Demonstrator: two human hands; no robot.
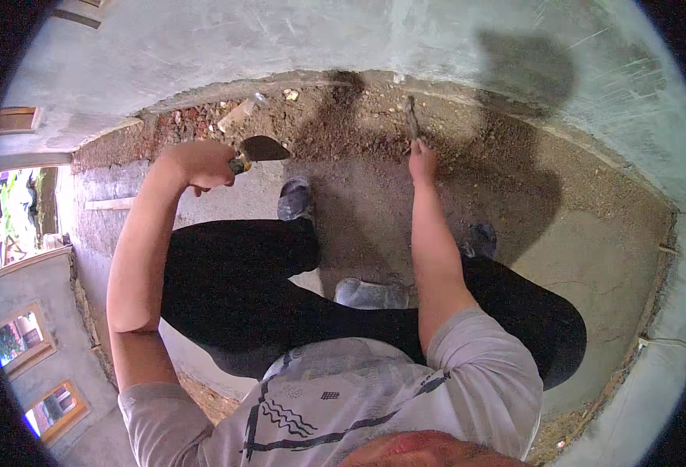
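My left hand [207, 165] is closed round the handle of a trowel [265, 149]; its dark blade points right, just above the near edge of a strip of rubble and gravel [370, 136] along the wall's foot. In my right hand [422, 162] is a narrow grey tool [411, 117], whose exact kind does not show. It reaches away from me over the gravel toward the wall. Brick-red bits and a few pale lumps lie in the rubble's left part. Whether either tool touches the ground I cannot tell.
A grey plastered wall [312, 39] curves across the far side, my shadow on it. My shoes [294, 198] stand on the concrete floor [592, 272] either side of a bluish, clear-looking object [371, 293]. A pale strip [110, 204] lies left. Window openings [20, 339] are further left.
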